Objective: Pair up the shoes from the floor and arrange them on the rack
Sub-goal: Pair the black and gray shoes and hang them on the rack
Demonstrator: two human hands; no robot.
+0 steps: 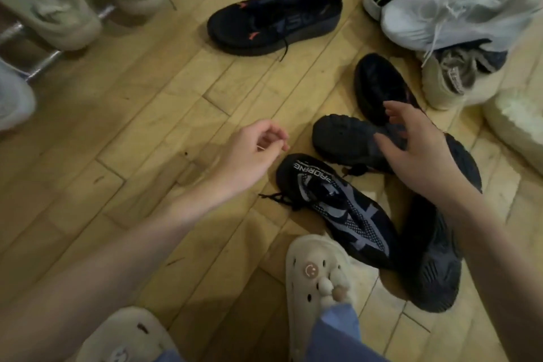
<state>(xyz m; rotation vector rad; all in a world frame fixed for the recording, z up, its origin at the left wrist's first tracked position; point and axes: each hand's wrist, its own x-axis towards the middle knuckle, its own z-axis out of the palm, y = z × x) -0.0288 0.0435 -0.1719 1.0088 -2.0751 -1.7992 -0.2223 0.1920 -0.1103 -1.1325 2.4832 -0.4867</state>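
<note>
Several dark shoes lie on the wooden floor. A black sneaker with red marks (273, 16) lies alone at top centre. A black and grey mesh shoe (338, 209) lies near my feet. A black chunky shoe (343, 137) lies across another black shoe (379, 82). My right hand (420, 147) hovers over the chunky shoe with fingers spread, empty. My left hand (252, 153) hangs above bare floor, fingers loosely curled, holding nothing. A pair of beige sneakers (50, 0) stands on the rack (44, 59) at top left.
A heap of white and grey sneakers (446, 17) sits at top right, with a beige one (449, 79) below it. A black sole-up shoe (432, 267) lies at lower right. My feet wear cream clogs (317, 273). A pale fluffy item (517, 117) is at the right edge.
</note>
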